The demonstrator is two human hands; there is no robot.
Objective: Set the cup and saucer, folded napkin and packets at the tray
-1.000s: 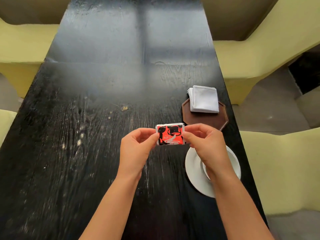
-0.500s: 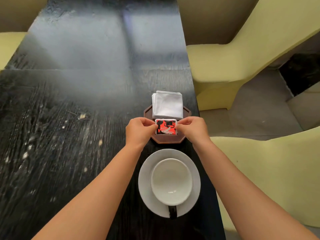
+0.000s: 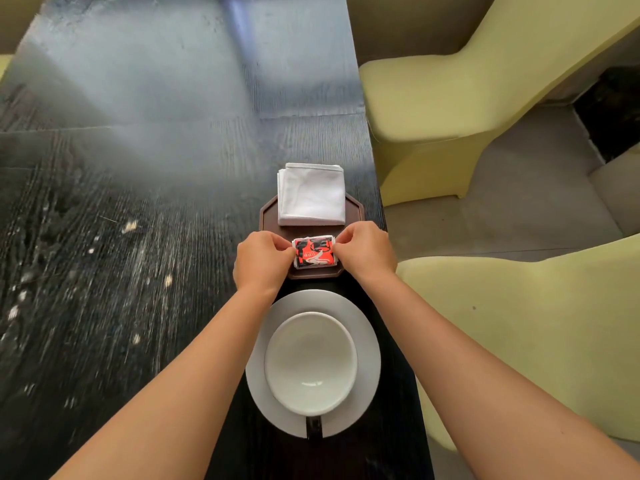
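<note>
- Red-and-black packet [image 3: 315,252]: pinched at its ends by left hand [image 3: 264,261] and right hand [image 3: 366,251], low over the brown tray's [image 3: 268,216] near half; release apparently pending.
- Folded napkin [image 3: 311,195]: already on the tray's far half.
- Cup [image 3: 310,362] on saucer [image 3: 367,368]: set just beside the tray.

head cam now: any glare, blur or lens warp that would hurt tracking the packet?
Head view: broad window glare washes out the far half of the black table; the speckled left side shows streaky motion blur; wide-angle warp bows the table edges. The red packet, held between the left hand and right hand over the tray, is fairly sharp, evenly lit.
</note>
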